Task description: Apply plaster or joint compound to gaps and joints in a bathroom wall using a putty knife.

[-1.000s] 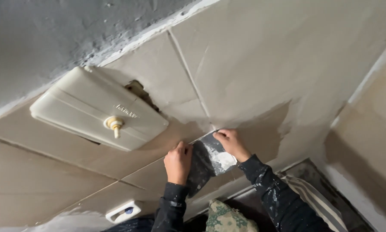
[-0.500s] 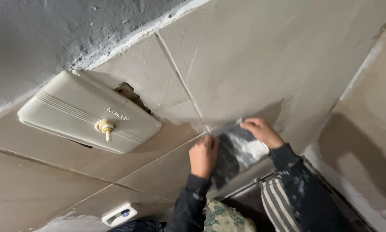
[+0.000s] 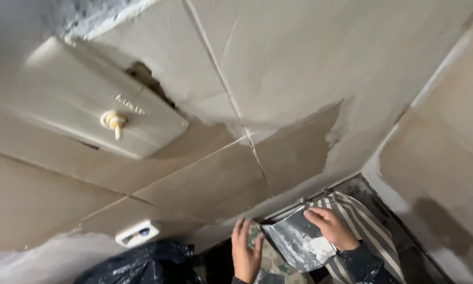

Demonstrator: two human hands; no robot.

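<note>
Cistern point(image 3: 97, 108) on wall, left of both hands point(image 3: 245, 251).

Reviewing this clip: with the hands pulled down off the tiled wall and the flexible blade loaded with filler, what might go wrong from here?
1. The white filler sits loose on the bent flexible blade under the right hand; it may slide off onto the striped cloth.
2. The left hand only touches the blade's edge, so the blade could flex or slip.
3. The wet patch on the tiled wall looks unevenly spread and may dry patchy.
</note>
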